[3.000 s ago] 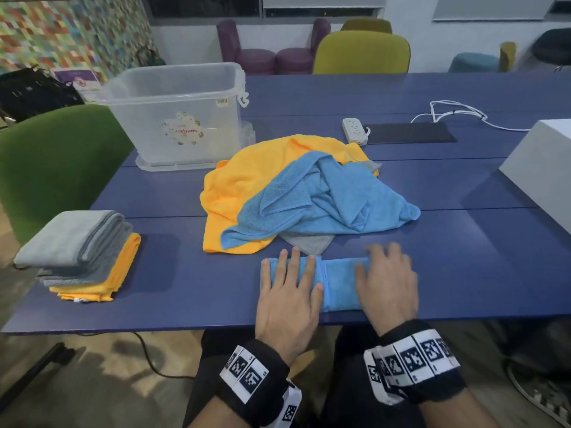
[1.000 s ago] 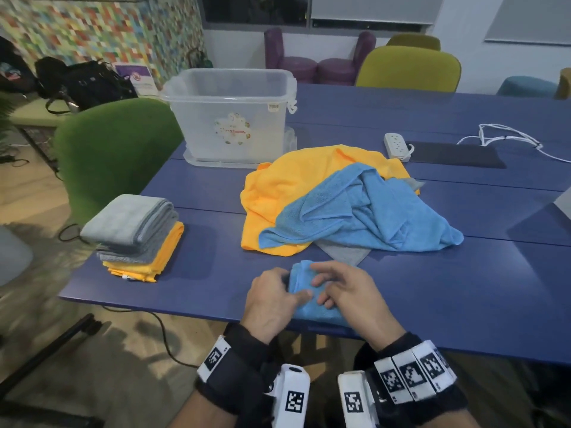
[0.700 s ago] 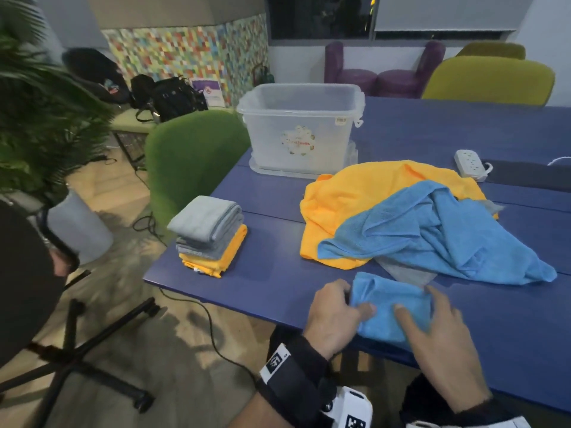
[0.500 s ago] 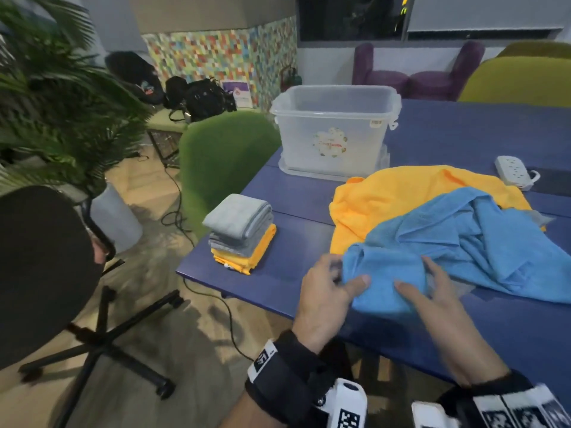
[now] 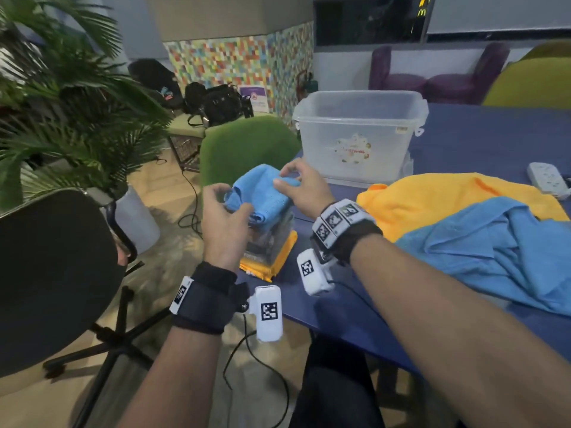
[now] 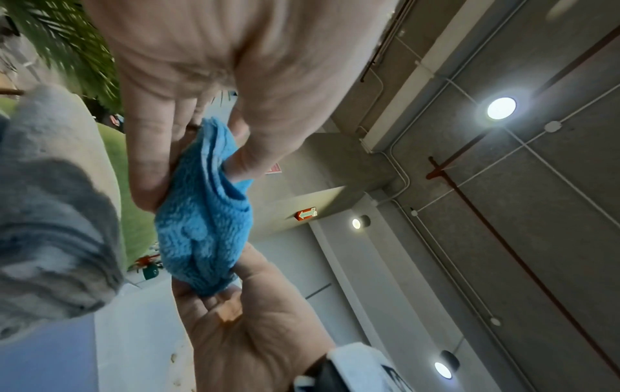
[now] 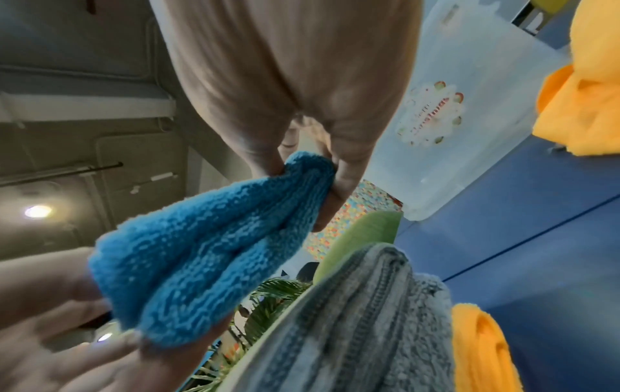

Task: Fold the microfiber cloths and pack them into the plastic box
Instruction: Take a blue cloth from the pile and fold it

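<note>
Lifted off table, folded blue cloth (image 5: 259,193) | over stack (image 5: 272,242) (grey-topped) | both hands' fingers (image 5: 284,174) pinching its ends

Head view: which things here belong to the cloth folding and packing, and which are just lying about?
Belongs to the job:
- folded blue cloth, held by left hand and right hand
- stack of folded cloths
- unfolded orange cloth
- unfolded blue cloth
- plastic box

Lying about:
- power strip
- green chair
- black bags
</note>
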A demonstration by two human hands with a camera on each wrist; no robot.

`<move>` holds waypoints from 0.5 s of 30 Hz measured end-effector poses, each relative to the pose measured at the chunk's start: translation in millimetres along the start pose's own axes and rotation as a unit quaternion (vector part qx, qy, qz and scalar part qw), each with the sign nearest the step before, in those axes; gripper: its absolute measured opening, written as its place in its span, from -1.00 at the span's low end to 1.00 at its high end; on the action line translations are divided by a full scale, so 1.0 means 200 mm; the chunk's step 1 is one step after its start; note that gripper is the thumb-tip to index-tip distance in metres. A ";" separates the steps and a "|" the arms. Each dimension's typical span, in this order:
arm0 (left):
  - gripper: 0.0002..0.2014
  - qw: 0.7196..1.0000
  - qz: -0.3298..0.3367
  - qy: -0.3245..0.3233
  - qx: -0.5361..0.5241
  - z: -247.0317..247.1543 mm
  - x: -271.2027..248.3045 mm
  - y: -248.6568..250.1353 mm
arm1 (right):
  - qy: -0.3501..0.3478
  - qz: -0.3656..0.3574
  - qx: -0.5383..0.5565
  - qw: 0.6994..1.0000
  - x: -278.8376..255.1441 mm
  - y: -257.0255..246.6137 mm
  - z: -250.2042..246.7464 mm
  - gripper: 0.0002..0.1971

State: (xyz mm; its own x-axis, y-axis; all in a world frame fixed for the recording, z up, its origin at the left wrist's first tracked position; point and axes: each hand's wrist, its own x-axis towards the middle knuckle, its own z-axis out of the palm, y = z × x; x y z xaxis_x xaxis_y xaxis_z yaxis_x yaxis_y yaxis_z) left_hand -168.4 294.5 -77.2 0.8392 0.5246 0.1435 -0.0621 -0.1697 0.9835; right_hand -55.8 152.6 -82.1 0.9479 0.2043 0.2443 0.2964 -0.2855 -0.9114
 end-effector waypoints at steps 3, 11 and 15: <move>-0.42 0.999 -0.038 0.003 -0.028 0.01 0.02 -0.03 | -0.016 0.026 -0.009 0.999 0.08 0.06 0.06 -0.90; -0.51 0.992 -0.118 0.042 0.026 0.00 0.09 -0.18 | -0.107 0.084 -0.032 0.990 0.08 0.15 0.09 -0.71; -0.34 0.950 0.028 0.074 0.303 -0.01 0.05 -0.15 | -0.105 0.050 -0.054 0.992 0.05 0.15 0.11 -0.66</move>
State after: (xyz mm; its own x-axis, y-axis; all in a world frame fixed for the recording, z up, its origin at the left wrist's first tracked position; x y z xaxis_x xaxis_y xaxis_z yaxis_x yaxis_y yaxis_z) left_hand -157.9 306.5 -105.9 0.7556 0.6049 0.2515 0.2555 -0.6256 0.7371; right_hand -39.7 166.4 -114.4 0.9315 0.3571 0.0692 0.2228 -0.4098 -0.8846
